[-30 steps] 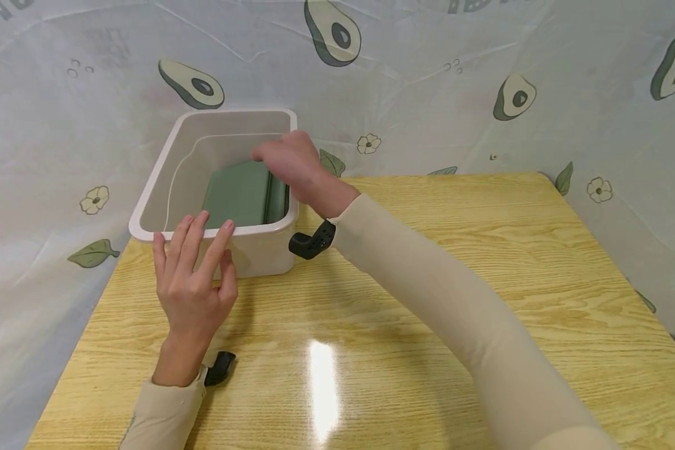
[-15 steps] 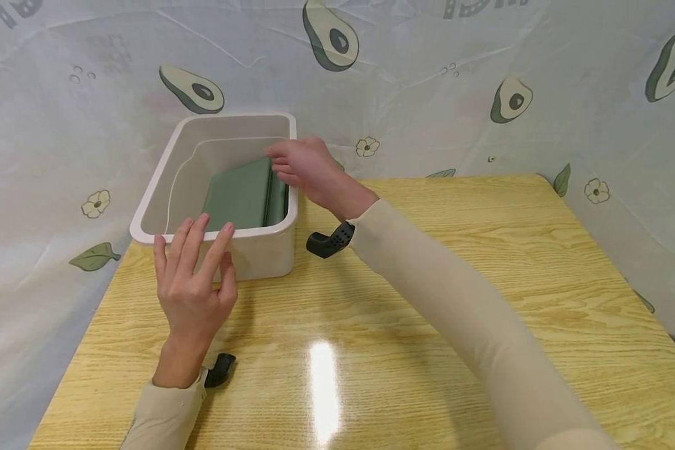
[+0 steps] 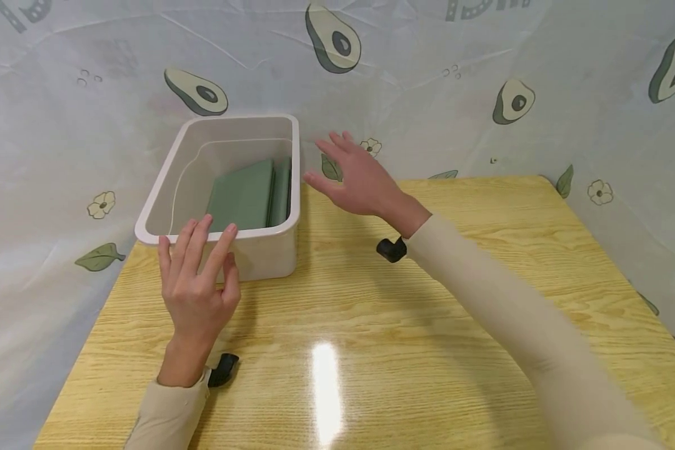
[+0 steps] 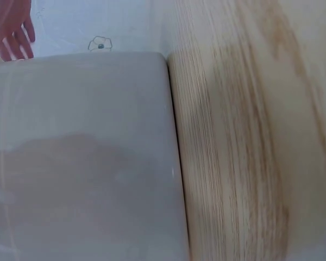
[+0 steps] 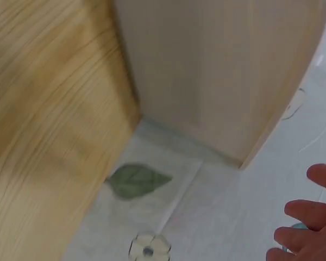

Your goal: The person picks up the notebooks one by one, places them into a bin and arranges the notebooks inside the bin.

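A white plastic bin [image 3: 264, 253] stands at the back left of the table in the head view. Inside it, flat dark green pieces [image 3: 239, 195] with straight edges lean toward the right wall; they look like folders or thin covers. My left hand [image 3: 197, 281] rests its spread fingertips on the bin's front rim. To the right of the bin, my right hand [image 3: 360, 178] is in the air with fingers extended and nothing in it. Its fingers [image 5: 309, 215] also show at the lower right of the right wrist view, apart from the bin wall [image 5: 190, 65].
The wood-grain table [image 3: 427, 300] reaches back to a pale sheet [image 3: 416, 75] printed with avocados, leaves and flowers. The bin's back sits close to this sheet. A black wrist device [image 3: 223, 370] is on the left wrist, another black device [image 3: 392, 250] on the right.
My right hand has come up out of the bin's right side and moved right, its fingers opening out. The left hand stays on the front rim, and the green pieces stay in the bin.
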`<state>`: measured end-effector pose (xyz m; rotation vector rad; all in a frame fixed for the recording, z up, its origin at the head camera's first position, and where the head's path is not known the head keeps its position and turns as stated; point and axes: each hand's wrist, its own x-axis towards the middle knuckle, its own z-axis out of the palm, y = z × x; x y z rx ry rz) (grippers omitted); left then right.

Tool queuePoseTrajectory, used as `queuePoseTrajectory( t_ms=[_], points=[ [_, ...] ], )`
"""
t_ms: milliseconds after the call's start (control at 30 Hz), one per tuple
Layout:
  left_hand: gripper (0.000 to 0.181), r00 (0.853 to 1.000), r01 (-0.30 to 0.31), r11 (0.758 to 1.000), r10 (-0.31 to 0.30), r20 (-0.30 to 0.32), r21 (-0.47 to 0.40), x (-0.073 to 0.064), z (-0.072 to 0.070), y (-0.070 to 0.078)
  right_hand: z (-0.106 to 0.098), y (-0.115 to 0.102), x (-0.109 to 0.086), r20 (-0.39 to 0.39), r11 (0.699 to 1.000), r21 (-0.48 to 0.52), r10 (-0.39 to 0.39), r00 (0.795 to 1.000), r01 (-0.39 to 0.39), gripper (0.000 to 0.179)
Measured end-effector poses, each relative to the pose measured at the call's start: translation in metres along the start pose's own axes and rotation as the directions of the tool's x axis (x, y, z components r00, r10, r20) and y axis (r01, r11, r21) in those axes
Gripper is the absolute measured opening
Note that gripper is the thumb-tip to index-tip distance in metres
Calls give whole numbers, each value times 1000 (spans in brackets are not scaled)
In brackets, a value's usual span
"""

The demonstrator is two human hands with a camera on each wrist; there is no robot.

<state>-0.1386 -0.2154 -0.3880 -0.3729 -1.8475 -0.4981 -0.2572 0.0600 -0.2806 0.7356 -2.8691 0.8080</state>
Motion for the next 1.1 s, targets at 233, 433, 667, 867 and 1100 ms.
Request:
queuePoseTrajectory(
  t_ms=[233, 433, 667, 867, 1100],
  points=[
    [36, 1000, 3, 1000, -3, -5, 10, 0, -2, -2, -7, 38, -29, 36, 960, -274, -45, 998, 53, 83],
    [36, 1000, 7, 1000, -7, -10, 7, 1, -1, -1, -17, 64, -56, 36, 927, -376, -2, 999, 15, 86],
    [37, 1000, 13, 1000, -14, 12, 25, 2, -2, 4, -29, 92, -95, 48, 922, -383, 90, 995, -65, 88],
    [39, 995, 22, 999, -27, 100, 46, 12, -11, 13, -43, 107, -127, 11, 908, -399, 146, 989, -130, 91],
    [59, 945, 0, 989, -49, 323, 150, 38, -23, 22, -54, 116, -152, -26, 895, -410, 178, 984, -173, 92]
  ],
)
